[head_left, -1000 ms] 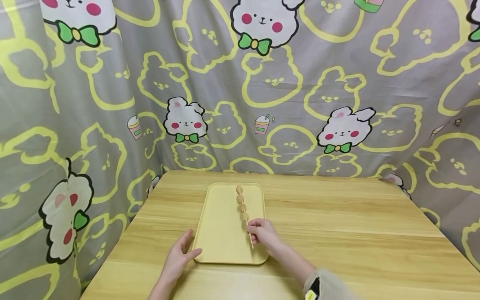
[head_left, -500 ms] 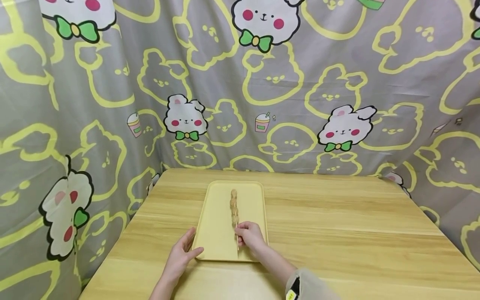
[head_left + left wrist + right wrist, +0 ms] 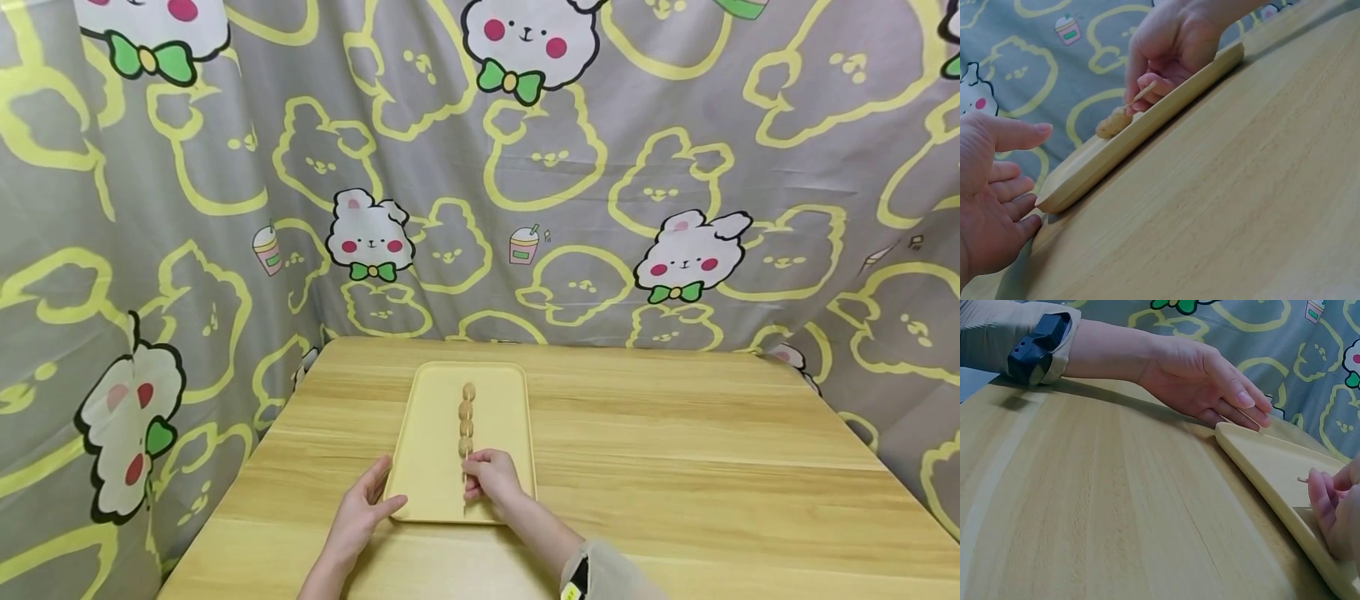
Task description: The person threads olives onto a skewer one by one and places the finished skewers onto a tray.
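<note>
A skewer of several brown balls (image 3: 466,428) lies lengthwise over a pale yellow tray (image 3: 423,442), balls toward the far end. My right hand (image 3: 495,482) pinches its bare stick just below the lowest ball. The stick's tip (image 3: 1302,480) pokes out past my fingers in the right wrist view. Whether the balls rest on the tray or hover just above it, I cannot tell. My left hand (image 3: 358,510) is at the tray's near left side, fingers extended and thumb over the rim. In the left wrist view the end ball (image 3: 1113,124) shows beyond the tray's near rim (image 3: 1147,125).
The tray lies on a wooden table (image 3: 675,467), left of its middle. A grey curtain (image 3: 570,208) with bear and rabbit prints hangs behind the table and along both sides. A dark wrist device (image 3: 1038,353) sits on the left sleeve.
My right hand has carried the skewer leftward to the tray's middle and turned it from slanted to nearly straight along the tray. The left hand has stayed almost in place.
</note>
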`<move>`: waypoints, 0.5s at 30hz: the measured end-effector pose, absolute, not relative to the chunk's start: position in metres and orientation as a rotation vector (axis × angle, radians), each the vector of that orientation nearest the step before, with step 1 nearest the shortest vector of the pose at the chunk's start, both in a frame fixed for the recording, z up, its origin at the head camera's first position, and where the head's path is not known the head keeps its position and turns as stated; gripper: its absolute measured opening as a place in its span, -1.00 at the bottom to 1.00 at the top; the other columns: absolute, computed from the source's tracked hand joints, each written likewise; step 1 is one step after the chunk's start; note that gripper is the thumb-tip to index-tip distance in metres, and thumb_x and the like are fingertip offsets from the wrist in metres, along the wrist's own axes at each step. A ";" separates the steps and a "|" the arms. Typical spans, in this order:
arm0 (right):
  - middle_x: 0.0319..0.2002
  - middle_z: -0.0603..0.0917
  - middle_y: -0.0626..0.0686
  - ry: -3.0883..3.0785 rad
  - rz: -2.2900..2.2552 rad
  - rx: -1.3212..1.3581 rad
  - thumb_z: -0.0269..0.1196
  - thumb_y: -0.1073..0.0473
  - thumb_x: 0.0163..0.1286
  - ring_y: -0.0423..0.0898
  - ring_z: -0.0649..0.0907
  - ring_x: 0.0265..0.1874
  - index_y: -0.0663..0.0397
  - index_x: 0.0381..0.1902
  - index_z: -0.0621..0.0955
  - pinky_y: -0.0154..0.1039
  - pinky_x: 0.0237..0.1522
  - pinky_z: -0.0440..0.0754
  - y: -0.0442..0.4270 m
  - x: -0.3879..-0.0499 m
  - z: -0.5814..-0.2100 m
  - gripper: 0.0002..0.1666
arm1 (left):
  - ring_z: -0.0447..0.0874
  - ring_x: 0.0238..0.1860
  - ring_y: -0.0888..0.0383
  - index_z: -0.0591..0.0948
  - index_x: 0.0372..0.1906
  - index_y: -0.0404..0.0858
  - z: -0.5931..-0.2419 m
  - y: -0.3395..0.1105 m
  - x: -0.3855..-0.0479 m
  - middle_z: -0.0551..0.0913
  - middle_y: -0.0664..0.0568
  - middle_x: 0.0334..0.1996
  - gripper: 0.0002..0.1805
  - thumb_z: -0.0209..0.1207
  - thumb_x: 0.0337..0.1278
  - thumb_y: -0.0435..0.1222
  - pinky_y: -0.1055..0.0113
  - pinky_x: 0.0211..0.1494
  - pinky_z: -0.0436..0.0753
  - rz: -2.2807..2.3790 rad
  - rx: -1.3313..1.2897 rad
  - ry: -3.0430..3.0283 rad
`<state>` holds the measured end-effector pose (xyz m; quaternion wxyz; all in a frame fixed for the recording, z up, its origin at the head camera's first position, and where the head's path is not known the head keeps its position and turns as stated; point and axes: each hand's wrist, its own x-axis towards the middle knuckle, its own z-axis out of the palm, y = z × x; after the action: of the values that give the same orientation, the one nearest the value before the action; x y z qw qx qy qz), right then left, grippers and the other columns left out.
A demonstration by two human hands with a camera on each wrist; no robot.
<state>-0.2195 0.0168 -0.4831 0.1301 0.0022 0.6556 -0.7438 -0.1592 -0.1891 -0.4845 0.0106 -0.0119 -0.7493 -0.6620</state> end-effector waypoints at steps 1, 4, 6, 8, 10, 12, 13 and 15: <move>-0.66 0.45 0.01 1.903 -2.155 0.007 0.08 0.46 0.26 -0.26 0.45 -0.75 0.51 -0.24 0.46 -0.45 -0.70 0.56 0.017 -0.219 -0.482 -0.86 | -0.01 0.36 -0.22 0.08 0.33 -0.56 -0.484 -0.189 -0.159 0.08 -0.38 0.34 -0.19 0.24 0.01 -0.45 0.02 0.37 0.03 -2.070 -0.037 -2.337; -0.61 0.49 0.05 1.902 -2.124 -0.002 0.08 0.47 0.25 -0.25 0.48 -0.74 0.53 -0.18 0.44 -0.41 -0.67 0.59 0.017 -0.218 -0.480 -0.80 | -0.02 0.36 -0.22 0.08 0.33 -0.56 -0.484 -0.189 -0.159 0.08 -0.38 0.34 -0.20 0.23 0.02 -0.45 0.02 0.38 0.02 -2.081 -0.038 -2.335; -0.57 0.51 0.07 1.911 -2.101 -0.009 0.08 0.48 0.24 -0.24 0.50 -0.73 0.54 -0.16 0.43 -0.39 -0.66 0.61 0.017 -0.219 -0.480 -0.78 | -0.02 0.36 -0.23 0.08 0.33 -0.57 -0.483 -0.189 -0.159 0.08 -0.38 0.34 -0.20 0.23 0.03 -0.46 0.00 0.38 0.01 -2.084 -0.044 -2.336; -0.55 0.53 0.09 1.926 -2.081 -0.014 0.09 0.48 0.23 -0.23 0.50 -0.73 0.54 -0.15 0.43 -0.38 -0.65 0.61 0.017 -0.219 -0.480 -0.77 | -0.02 0.36 -0.24 0.08 0.33 -0.57 -0.483 -0.190 -0.159 0.08 -0.38 0.34 -0.21 0.22 0.03 -0.46 0.00 0.37 0.01 -2.083 -0.043 -2.339; -0.55 0.54 0.09 1.947 -2.067 -0.015 0.10 0.49 0.21 -0.23 0.51 -0.74 0.53 -0.17 0.44 -0.38 -0.66 0.61 0.017 -0.220 -0.480 -0.78 | -0.02 0.36 -0.24 0.09 0.32 -0.57 -0.483 -0.190 -0.159 0.08 -0.38 0.34 -0.21 0.22 0.03 -0.46 0.00 0.37 0.02 -2.079 -0.041 -2.340; -0.57 0.55 0.09 1.974 -2.052 -0.016 0.11 0.49 0.20 -0.23 0.51 -0.74 0.52 -0.19 0.46 -0.38 -0.67 0.60 0.017 -0.220 -0.480 -0.80 | 0.00 0.35 -0.23 0.10 0.32 -0.56 -0.484 -0.190 -0.159 0.09 -0.37 0.34 -0.21 0.23 0.03 -0.45 0.00 0.37 0.03 -2.067 -0.039 -2.346; -0.58 0.55 0.09 1.991 -2.043 -0.020 0.12 0.49 0.19 -0.23 0.52 -0.75 0.51 -0.20 0.46 -0.38 -0.68 0.60 0.017 -0.221 -0.480 -0.80 | 0.00 0.35 -0.23 0.10 0.32 -0.56 -0.484 -0.190 -0.159 0.10 -0.37 0.34 -0.21 0.23 0.03 -0.45 0.01 0.37 0.04 -2.064 -0.039 -2.348; -0.61 0.56 0.09 2.026 -2.027 -0.028 0.12 0.49 0.18 -0.23 0.52 -0.76 0.50 -0.21 0.47 -0.38 -0.70 0.60 0.017 -0.221 -0.480 -0.81 | 0.02 0.35 -0.22 0.11 0.32 -0.55 -0.484 -0.189 -0.160 0.10 -0.35 0.34 -0.21 0.24 0.02 -0.45 0.02 0.37 0.04 -2.058 -0.039 -2.348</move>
<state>-0.2205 0.0170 -0.4803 0.1372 -0.0098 0.7002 -0.7006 -0.1596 -0.1895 -0.4842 0.0094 -0.0126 -0.7520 -0.6590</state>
